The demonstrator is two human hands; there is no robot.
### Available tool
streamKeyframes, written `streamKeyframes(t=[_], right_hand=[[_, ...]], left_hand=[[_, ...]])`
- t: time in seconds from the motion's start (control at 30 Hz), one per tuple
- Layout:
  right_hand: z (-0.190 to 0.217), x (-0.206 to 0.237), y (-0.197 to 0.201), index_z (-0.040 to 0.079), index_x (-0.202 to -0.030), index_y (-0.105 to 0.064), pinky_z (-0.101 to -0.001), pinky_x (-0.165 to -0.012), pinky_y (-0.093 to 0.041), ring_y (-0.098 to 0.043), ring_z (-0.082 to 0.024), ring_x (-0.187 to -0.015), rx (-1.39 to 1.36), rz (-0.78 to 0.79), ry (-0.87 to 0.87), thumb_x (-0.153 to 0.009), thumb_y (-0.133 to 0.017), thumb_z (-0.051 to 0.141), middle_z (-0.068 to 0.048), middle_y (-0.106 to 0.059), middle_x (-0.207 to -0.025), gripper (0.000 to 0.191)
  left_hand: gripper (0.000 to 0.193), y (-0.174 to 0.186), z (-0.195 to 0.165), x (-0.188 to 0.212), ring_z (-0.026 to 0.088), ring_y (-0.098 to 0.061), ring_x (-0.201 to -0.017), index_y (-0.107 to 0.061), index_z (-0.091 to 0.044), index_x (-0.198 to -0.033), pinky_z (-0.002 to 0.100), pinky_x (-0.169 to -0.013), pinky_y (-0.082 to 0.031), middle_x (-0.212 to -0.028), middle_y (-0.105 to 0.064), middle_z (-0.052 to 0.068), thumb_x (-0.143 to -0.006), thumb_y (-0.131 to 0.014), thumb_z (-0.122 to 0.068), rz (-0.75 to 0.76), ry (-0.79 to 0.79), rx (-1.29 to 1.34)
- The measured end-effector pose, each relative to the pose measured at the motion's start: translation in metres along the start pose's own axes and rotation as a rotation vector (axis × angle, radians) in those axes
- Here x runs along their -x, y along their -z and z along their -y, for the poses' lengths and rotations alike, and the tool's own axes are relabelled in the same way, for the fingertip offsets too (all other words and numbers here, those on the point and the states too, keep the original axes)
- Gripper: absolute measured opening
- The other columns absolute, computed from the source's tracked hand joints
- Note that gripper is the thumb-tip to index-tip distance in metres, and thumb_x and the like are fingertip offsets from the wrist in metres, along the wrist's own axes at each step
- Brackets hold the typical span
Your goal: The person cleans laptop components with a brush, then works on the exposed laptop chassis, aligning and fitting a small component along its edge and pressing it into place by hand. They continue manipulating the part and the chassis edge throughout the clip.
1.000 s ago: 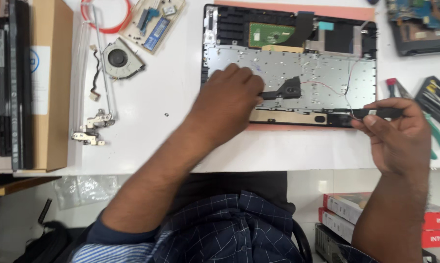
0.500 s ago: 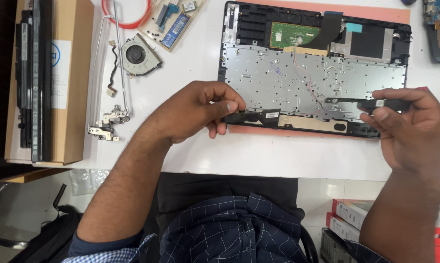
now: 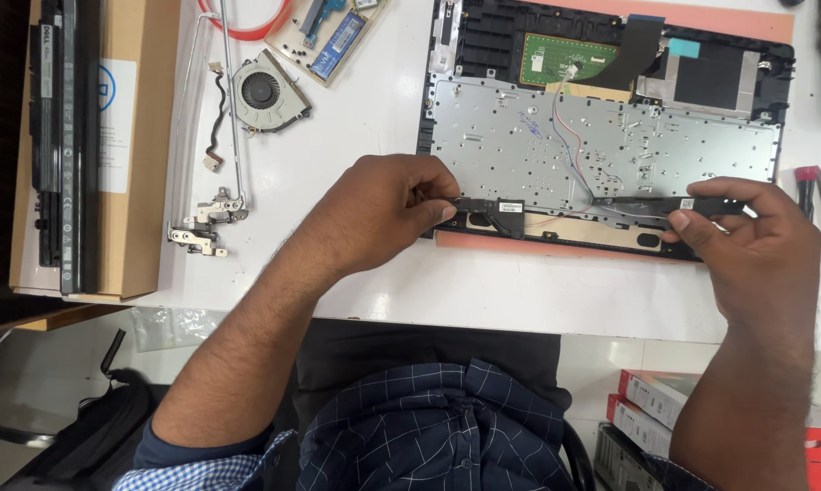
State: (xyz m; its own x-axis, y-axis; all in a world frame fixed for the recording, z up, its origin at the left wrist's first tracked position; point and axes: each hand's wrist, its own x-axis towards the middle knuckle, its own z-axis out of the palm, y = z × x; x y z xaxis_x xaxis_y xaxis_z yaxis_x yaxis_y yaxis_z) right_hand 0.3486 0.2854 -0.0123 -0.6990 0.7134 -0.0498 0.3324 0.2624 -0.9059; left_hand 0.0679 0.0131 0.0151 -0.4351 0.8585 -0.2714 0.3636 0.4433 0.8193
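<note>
At 9 o'clock, a brown cardboard box (image 3: 124, 155) carries a white label and a black laptop battery (image 3: 63, 145). A cooling fan (image 3: 265, 91) lies at 11. Left hand (image 3: 374, 214) pinches the left speaker module (image 3: 492, 211); right hand (image 3: 756, 241) pinches the right speaker module (image 3: 647, 205), both along the near edge of the open laptop chassis (image 3: 601, 145). Red-and-white boxes (image 3: 656, 400) sit at 5 o'clock.

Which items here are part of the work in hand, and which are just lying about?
In hand:
left hand and right hand, each gripping a black speaker module
opened laptop base
thin wires

Lying about:
cooling fan
hinge brackets
cardboard box
long black battery
</note>
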Motion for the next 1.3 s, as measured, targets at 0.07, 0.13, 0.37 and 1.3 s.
streamKeyframes(t=[0.07,0.13,0.37,1.3], right_hand=[[0.003,0.000,-0.002,-0.009,-0.130,-0.062,-0.0219,-0.080,-0.057,-0.072,-0.014,-0.092,0.077,-0.005,0.018,-0.102,-0.075,-0.007,-0.014,-0.071,-0.100,0.031],[0.005,-0.001,-0.003,-0.008,-0.127,-0.063,-0.0188,-0.083,-0.057,-0.069,-0.009,-0.089,0.050,0.021,0.051,-0.102,-0.077,-0.006,-0.014,-0.071,-0.101,0.029],[0.002,-0.001,0.000,-0.007,-0.130,-0.063,-0.0185,-0.078,-0.055,-0.070,-0.010,-0.095,0.065,0.015,-0.023,-0.101,-0.075,-0.005,-0.013,-0.072,-0.107,0.032],[0.029,0.004,-0.046,-0.011,-0.128,-0.055,-0.0249,-0.092,-0.061,-0.072,-0.018,-0.105,-0.203,-0.069,0.257,-0.106,-0.074,-0.012,-0.018,-0.069,-0.116,0.029]], left_hand=[[0.017,0.000,-0.001,0.002,0.014,-0.071,-0.078,-0.074,-0.014,-0.106,0.033,-0.072,-0.060,-0.087,-0.076,0.003,-0.093,-0.073,-0.024,0.001,0.015,-0.017],[0.017,0.001,-0.001,0.002,0.015,-0.071,-0.076,-0.074,-0.014,-0.106,0.034,-0.070,-0.059,-0.087,-0.075,0.004,-0.093,-0.073,-0.024,-0.013,0.006,-0.015],[0.020,-0.003,0.001,0.013,0.016,-0.072,-0.076,-0.074,-0.009,-0.107,0.032,-0.069,-0.059,-0.092,-0.076,0.004,-0.093,-0.075,-0.024,-0.145,-0.191,0.113],[0.015,-0.017,0.015,0.067,0.012,-0.073,-0.095,-0.072,-0.006,-0.112,0.025,-0.079,-0.063,-0.108,-0.071,0.005,-0.098,-0.076,-0.010,-0.622,-0.229,0.328]])
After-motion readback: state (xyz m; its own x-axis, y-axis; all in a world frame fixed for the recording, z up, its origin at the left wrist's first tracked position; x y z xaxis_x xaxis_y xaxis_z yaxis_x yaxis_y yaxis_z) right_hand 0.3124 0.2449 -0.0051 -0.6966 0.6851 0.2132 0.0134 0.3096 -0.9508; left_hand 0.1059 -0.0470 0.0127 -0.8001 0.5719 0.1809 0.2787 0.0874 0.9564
